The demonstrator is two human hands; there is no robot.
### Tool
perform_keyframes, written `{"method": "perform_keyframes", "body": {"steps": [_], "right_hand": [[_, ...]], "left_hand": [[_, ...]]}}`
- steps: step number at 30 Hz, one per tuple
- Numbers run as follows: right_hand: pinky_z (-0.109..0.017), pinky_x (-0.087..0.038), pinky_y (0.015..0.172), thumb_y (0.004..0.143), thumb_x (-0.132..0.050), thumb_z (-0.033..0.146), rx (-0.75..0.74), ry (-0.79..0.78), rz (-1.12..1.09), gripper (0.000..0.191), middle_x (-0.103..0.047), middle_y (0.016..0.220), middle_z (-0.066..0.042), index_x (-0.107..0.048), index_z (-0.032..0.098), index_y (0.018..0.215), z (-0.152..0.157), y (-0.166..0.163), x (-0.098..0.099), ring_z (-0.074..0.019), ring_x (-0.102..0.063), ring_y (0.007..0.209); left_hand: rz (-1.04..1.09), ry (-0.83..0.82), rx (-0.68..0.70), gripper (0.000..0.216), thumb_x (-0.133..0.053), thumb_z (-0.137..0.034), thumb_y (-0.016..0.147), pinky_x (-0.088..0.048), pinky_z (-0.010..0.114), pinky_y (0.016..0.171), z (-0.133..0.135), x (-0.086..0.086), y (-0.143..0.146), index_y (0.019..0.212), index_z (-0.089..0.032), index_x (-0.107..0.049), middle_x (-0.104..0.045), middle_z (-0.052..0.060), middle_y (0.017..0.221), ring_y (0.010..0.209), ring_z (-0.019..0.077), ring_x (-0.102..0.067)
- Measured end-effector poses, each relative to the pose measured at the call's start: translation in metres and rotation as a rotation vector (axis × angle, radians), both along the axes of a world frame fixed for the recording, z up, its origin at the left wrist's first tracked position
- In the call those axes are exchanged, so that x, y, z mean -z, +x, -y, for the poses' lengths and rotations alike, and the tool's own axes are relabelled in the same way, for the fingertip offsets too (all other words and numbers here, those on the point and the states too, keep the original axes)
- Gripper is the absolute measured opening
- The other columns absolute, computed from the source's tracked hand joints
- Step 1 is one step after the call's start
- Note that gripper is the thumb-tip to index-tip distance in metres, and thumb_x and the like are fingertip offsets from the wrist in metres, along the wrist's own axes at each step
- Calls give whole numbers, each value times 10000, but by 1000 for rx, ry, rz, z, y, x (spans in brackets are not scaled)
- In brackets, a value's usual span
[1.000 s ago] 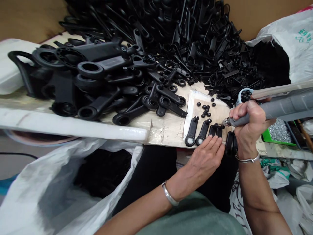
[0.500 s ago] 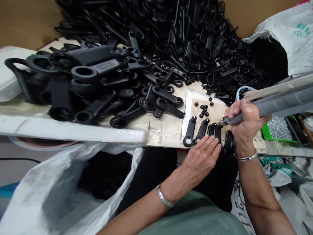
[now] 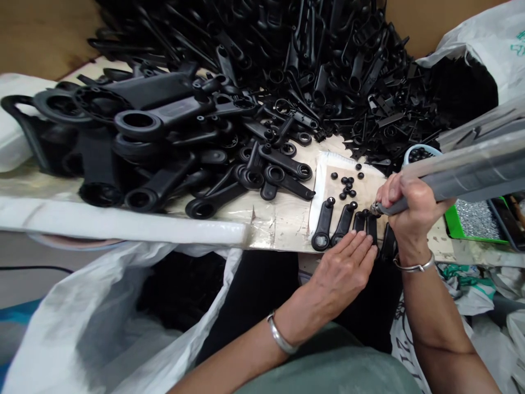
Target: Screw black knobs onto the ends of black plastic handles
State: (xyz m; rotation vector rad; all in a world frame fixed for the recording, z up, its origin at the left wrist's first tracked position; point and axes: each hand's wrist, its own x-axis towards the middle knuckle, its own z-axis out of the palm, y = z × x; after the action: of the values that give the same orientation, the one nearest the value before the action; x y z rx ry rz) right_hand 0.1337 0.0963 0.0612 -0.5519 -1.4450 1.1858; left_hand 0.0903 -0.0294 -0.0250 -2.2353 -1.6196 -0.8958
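Observation:
My right hand [image 3: 410, 210] is closed round a grey powered screwdriver [image 3: 463, 178], its metal tip down on the top end of a small black plastic arm [image 3: 371, 224]. Flat beside it, my left hand [image 3: 342, 273] lies open with fingers stretched, pressing on the lower ends of a row of several black arms [image 3: 342, 224] at the board's front edge. Small black caps [image 3: 348, 186] are scattered on the white patch just behind the row.
A big heap of black plastic levers and handles [image 3: 246, 93] covers the board [image 3: 279, 219] behind. A green tray of silver screws [image 3: 473, 219] and a blue cup of black caps [image 3: 418, 156] sit at the right. White sacks [image 3: 102, 323] hang below and at right.
The hands and screwdriver have barely shifted; the view has drifted slightly. The tip stays on the same small arm and my left hand stays flat on the row.

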Motion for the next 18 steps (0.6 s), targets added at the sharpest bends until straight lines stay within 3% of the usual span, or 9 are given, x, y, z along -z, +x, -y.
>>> {"method": "perform_keyframes", "body": {"steps": [3,11,15,18], "right_hand": [[-233,-376,377,701,-641,227,-32,-12,-12,300,-426,424,60,-445,209,475,1,-1,0,-80,-412,350],[-251,-346,326,701,-692,276,-88,78,-6,233,-426,439,100,-470,254,633,-4,-3,0,-89,-353,308],[-264,-389,368,706,-670,236,-79,82,60,129,-487,452,96,-544,253,732,-4,3,0,-111,-425,336],[-269,-412,387,681,-661,187,-32,45,62,198,-522,474,98,-584,240,856,-4,7,-9,-124,-464,357]], "left_hand": [[13,1,-7,290,-463,-87,947,-457,364,1097,0,0,1,1171,-73,-646,-682,124,1251,1197,224,-635],[-16,-27,-11,314,-470,-83,939,-461,368,1095,1,0,2,1213,-48,-621,-659,153,1280,1209,235,-627],[-42,-54,-34,316,-495,-98,942,-429,360,1127,1,1,6,1232,-69,-616,-638,140,1318,1237,225,-606],[-35,-96,-69,329,-511,-113,948,-386,366,1164,1,3,10,1264,-89,-600,-612,128,1360,1285,218,-567]]}}
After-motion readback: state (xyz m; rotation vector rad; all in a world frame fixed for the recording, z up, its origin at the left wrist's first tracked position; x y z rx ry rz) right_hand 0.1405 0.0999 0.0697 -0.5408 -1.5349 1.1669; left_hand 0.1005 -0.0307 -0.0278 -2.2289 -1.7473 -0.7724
